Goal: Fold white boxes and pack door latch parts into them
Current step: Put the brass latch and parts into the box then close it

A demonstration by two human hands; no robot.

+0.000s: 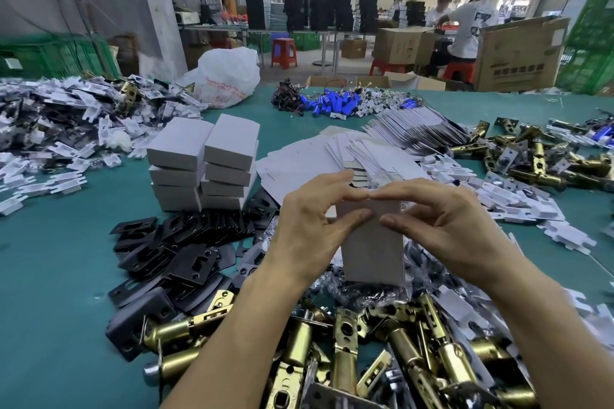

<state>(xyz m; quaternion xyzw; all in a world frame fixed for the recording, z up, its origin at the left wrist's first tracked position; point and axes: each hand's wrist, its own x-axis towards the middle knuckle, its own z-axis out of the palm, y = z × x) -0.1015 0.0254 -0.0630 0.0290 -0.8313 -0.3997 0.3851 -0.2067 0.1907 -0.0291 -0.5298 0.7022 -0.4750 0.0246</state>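
Observation:
A white box (373,249) stands upright between my hands above the green table (59,276). My left hand (309,226) grips its left side, thumb on the front face and fingers curled over the top. On the right side my right hand (445,226) holds it the same way, and the fingertips of both hands meet over the box's top end. Brass door latches (349,342) lie heaped in front of me. Black strike plates (186,252) are piled to the left. Flat unfolded box blanks (332,156) lie behind the box.
Two stacks of finished white boxes (202,166) stand left of centre. White plastic parts (66,129) cover the far left, more brass latches (538,159) the right. Blue batteries (332,103) and a white plastic bag (226,76) sit at the back. People work at cardboard cartons (518,53) beyond.

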